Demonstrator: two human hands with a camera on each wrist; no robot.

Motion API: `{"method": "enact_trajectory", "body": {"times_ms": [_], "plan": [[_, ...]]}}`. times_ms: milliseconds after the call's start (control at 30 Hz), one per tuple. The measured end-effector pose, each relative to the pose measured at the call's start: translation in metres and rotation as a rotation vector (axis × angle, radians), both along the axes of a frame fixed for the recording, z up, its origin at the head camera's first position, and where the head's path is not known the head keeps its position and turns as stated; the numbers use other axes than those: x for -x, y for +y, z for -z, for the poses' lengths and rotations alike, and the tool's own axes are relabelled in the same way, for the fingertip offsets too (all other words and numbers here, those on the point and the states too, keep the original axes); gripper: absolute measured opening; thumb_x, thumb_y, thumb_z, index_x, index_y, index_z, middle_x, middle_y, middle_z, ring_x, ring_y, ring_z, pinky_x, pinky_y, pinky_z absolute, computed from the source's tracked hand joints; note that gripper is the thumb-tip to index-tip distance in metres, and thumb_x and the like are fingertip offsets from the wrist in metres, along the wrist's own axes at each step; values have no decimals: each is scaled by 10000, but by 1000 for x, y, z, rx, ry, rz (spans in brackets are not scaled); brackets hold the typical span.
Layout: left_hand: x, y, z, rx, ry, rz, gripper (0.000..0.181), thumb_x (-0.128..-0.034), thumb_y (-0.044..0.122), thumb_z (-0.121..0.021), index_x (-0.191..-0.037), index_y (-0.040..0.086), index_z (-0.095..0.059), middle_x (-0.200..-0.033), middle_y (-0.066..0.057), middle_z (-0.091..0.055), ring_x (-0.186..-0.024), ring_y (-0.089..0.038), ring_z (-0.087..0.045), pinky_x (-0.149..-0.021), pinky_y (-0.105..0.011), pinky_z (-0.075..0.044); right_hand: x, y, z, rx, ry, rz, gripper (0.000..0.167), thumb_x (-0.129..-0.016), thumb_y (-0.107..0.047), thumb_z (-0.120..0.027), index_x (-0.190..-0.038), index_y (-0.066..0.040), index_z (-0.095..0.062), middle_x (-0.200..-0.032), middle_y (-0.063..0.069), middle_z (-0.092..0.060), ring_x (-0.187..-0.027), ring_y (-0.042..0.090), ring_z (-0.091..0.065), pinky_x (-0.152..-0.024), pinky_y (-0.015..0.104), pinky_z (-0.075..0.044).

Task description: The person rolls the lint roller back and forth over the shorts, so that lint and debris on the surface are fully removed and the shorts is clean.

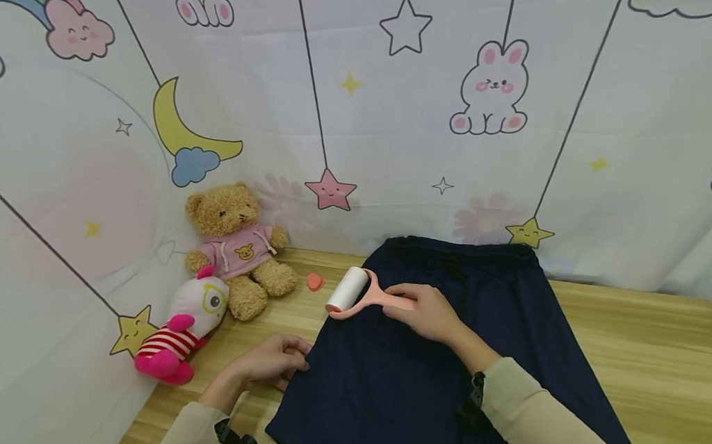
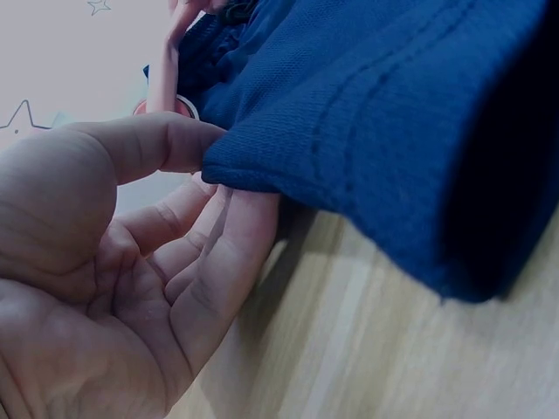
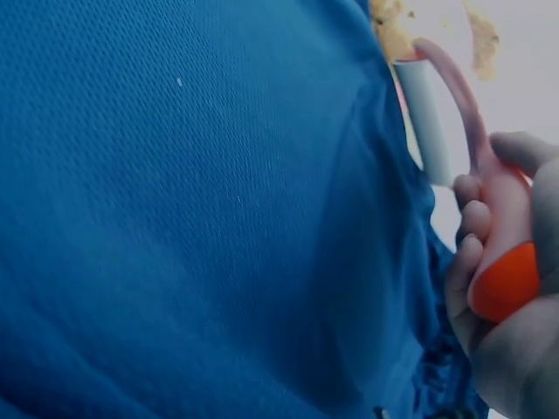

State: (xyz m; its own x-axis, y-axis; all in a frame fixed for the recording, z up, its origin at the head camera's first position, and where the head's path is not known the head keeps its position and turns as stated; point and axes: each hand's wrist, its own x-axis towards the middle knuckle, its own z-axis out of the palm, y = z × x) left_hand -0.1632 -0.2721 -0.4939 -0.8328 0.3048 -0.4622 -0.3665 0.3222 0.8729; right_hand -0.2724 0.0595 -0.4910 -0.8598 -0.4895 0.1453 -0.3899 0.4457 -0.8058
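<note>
Dark blue shorts (image 1: 382,370) lie spread on the wooden table, waistband toward the back. The left hand (image 1: 272,360) pinches the shorts' left edge; in the left wrist view, thumb and fingers (image 2: 244,231) hold the fabric (image 2: 288,140) between them. A pink lint roller (image 1: 377,295) with a white cylinder (image 1: 347,289) is in the right hand (image 1: 427,312), its cylinder at the upper left edge of the shorts. The right wrist view shows the fingers (image 3: 472,223) curled round the roller's pink handle (image 3: 505,205), which has an orange end. A small white speck (image 3: 179,82) shows on the fabric.
A teddy bear (image 1: 243,251) in a pink top sits at the back left, with a pink and white plush toy (image 1: 181,327) in front of it. A small orange-red piece (image 1: 315,282) lies beside the bear. Behind the table (image 1: 665,365) hangs a patterned cloth (image 1: 399,149).
</note>
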Motion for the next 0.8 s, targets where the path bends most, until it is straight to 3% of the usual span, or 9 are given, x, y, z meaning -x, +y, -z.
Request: {"method": "enact_trajectory", "body": {"times_ms": [367, 633, 800], "plan": [[-1, -1, -1, -23, -4, 5, 317, -937, 60, -668, -1231, -44, -614, -939, -107, -709, -790, -237, -734, -621, -355, -605, 20, 15, 4, 8, -56, 116, 418, -935, -370, -783, -1297, -169, -726, -920, 2, -723, -689, 196, -634, -640, 377, -533], [-2, -1, -2, -27, -2, 10, 315, -940, 62, -666, -1231, -45, -613, -945, -108, -714, -795, -242, -735, -624, -362, -607, 29, 21, 5, -51, -25, 155, 435, -899, -332, -821, -1293, -170, -731, -1118, 31, -745, -823, 177, -651, -730, 382, -533], [-3, -1, -2, -33, -5, 10, 318, -940, 60, -666, -1234, -47, -609, -944, -107, -715, -799, -240, -735, -628, -363, -608, 30, 24, 4, -114, -4, 177, 458, -912, -374, -797, -1325, -188, -728, -1170, 43, -741, -803, 168, -646, -721, 381, -517]]}}
